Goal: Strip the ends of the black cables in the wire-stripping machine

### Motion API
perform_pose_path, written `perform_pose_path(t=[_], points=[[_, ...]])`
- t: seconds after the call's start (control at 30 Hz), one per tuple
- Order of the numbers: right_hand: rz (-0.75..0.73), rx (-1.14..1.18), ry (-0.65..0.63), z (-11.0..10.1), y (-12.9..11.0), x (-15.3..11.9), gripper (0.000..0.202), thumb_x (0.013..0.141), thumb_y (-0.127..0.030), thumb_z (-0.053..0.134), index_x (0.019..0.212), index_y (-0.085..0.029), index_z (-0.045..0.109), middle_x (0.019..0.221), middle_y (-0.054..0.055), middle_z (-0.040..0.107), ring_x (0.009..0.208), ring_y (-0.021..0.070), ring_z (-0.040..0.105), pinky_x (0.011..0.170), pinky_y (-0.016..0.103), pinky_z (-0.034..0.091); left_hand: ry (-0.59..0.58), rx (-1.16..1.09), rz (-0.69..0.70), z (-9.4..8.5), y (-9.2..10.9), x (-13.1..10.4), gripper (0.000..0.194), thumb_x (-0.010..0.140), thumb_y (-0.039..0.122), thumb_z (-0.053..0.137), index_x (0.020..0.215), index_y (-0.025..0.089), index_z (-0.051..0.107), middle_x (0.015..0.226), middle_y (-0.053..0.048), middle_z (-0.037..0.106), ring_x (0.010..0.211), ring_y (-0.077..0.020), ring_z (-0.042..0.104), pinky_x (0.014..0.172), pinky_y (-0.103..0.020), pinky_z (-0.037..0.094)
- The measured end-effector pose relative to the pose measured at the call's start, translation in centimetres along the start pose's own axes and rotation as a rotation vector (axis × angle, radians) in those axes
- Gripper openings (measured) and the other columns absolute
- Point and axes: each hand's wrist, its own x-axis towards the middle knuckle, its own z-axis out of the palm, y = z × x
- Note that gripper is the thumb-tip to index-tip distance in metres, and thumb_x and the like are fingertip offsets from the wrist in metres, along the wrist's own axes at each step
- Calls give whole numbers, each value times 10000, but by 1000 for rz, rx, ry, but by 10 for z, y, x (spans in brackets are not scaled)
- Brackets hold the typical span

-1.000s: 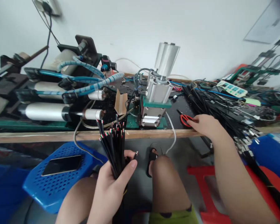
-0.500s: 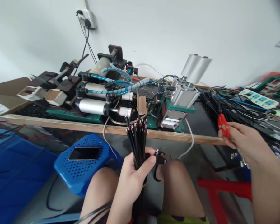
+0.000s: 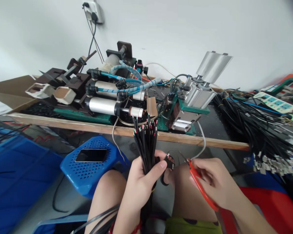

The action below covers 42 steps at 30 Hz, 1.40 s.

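My left hand (image 3: 146, 177) is wrapped round a bundle of black cables (image 3: 146, 148), which stands upright over my lap. Small red, white and green wire tips show at the upper ends. One cable end sticks out to the right between thumb and forefinger. My right hand (image 3: 211, 178) grips red-handled scissors (image 3: 202, 190), their thin dark blades pointing up and left towards that cable end, apart from it. Part of the handle is hidden by my fingers.
Pneumatic cylinders (image 3: 102, 106) and a green-based press (image 3: 185, 115) stand on the wood-edged bench (image 3: 222, 143). Black cables with metal connectors (image 3: 275, 164) hang over its right side. A phone (image 3: 91, 155) lies on a blue stool (image 3: 80, 177); a red stool (image 3: 266, 208) stands at right.
My right hand has come from the bench's right side to beside my left hand, bringing the red-handled scissors. My left hand still holds the cables. The view has shifted slightly.
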Motion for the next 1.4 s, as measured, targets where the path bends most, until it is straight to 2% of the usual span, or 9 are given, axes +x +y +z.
perform_pose_path(t=[0.1,0.2,0.33,0.53,0.67,0.83,1.0,1.17,1.4], points=[[-89,-127,-42,-8,-1,5,373,911,-270,623,657,-241,352,543,-54,427,493,102,340,500,272,242,-7,7,-5,-2,2,-3,39,941,228,805,963,205,827,637,18,719,568,-152,677,643,-261,595],[-113,-222,-95,-12,-1,9,373,915,-295,648,664,-238,377,567,-51,445,520,110,402,522,274,267,-23,3,-9,-3,3,-4,46,919,233,819,958,213,833,653,22,704,576,-150,666,625,-260,595],[-138,-289,-121,-15,0,14,396,932,-353,655,671,-241,380,571,-58,435,526,116,395,535,287,270,-22,40,-11,-4,0,-4,55,887,237,845,940,225,842,689,21,699,611,-139,655,623,-236,582],[-185,-335,-149,-19,-3,18,381,945,-329,624,686,-243,358,579,-65,445,524,112,395,546,287,278,-28,87,-9,-5,-3,-4,82,894,264,844,972,238,855,793,0,760,638,-136,670,629,-231,583],[-175,-321,-171,-20,-5,17,385,940,-320,619,684,-245,341,580,-67,421,522,114,375,541,290,270,-30,103,-16,-5,-2,-5,102,896,260,839,993,242,865,743,6,749,638,-144,673,633,-230,585],[-177,-318,-195,-21,-5,16,405,965,-339,608,687,-243,329,579,-66,391,517,118,355,548,306,251,-18,124,-8,-4,-1,-6,98,884,257,847,977,245,877,901,-22,815,702,-150,690,665,-231,605],[-214,-269,-233,-22,-2,16,393,956,-304,614,680,-239,342,567,-70,411,506,110,349,549,300,259,-38,126,-5,-4,0,-5,79,895,256,845,968,255,875,850,-3,800,701,-141,683,661,-209,596],[-243,-202,-255,-23,-2,14,398,987,-331,586,685,-242,344,564,-63,400,509,119,323,548,307,252,-19,130,26,-2,4,-8,87,870,207,856,941,255,868,902,-4,840,783,-161,760,754,-218,623],[-275,-163,-284,-24,-3,15,330,972,-294,539,699,-250,361,569,-49,421,519,135,350,554,310,258,-14,137,-19,-3,7,-11,84,876,230,846,956,253,855,821,-3,805,744,-178,751,733,-254,625]])
